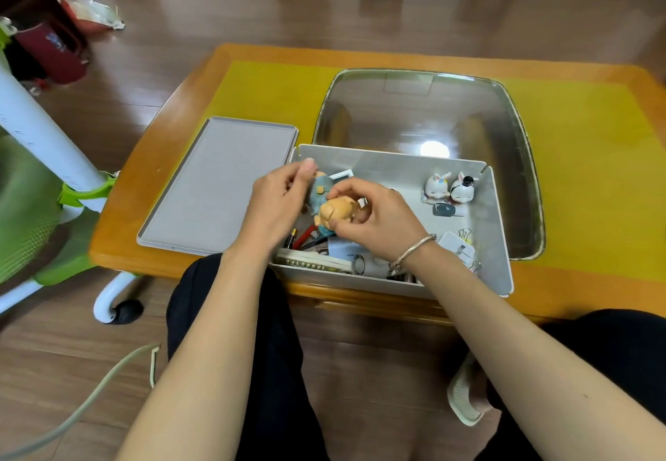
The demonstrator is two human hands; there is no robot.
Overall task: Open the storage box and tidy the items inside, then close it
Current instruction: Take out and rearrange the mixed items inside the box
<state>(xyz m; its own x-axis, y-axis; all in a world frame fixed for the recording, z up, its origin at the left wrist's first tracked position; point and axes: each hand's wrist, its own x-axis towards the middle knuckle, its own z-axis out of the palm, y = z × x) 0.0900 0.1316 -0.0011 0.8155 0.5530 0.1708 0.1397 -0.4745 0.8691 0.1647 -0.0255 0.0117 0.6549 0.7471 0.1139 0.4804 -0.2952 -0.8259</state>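
Observation:
The grey storage box (497, 266) stands open at the table's near edge. Its flat lid (216, 186) lies upside down to the left. Over the box's left half, my left hand (277, 201) and my right hand (374, 219) both hold a small figurine (333, 208) with a peach head and blue body. My right fingers pinch its head; my left fingers curl round its body. Two white rabbit figurines (450, 188) stand in the box's far right corner. Pens (304, 237), a book (313, 262), tape (359, 264), cards and binder clips (465, 235) lie loose on the box floor.
A large shiny metal tray (519, 129) lies behind the box on the yellow mat of the wooden table (119, 244). A green and white chair (54, 208) stands to the left. My knees are under the table's near edge.

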